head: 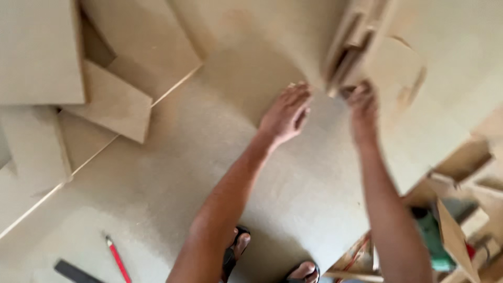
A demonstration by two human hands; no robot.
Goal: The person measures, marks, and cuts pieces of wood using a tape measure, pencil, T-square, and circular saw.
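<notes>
My left hand (285, 114) is spread flat, fingers apart, over a large tan fibreboard sheet (173, 173) and appears to rest on it. My right hand (362, 107) reaches up and grips the lower edge of a bundle of tan board offcuts (356, 44) at the top right. The bundle is blurred and tilted. Both forearms stretch forward from the bottom of the view.
Stacked tan board panels (36, 52) lie at the upper left, overlapping one another. A red pencil (117, 258) and a dark ruler (73, 271) lie at the bottom left. My sandalled feet (238, 246) show below. A green tool (434, 238) and wood scraps sit at the lower right.
</notes>
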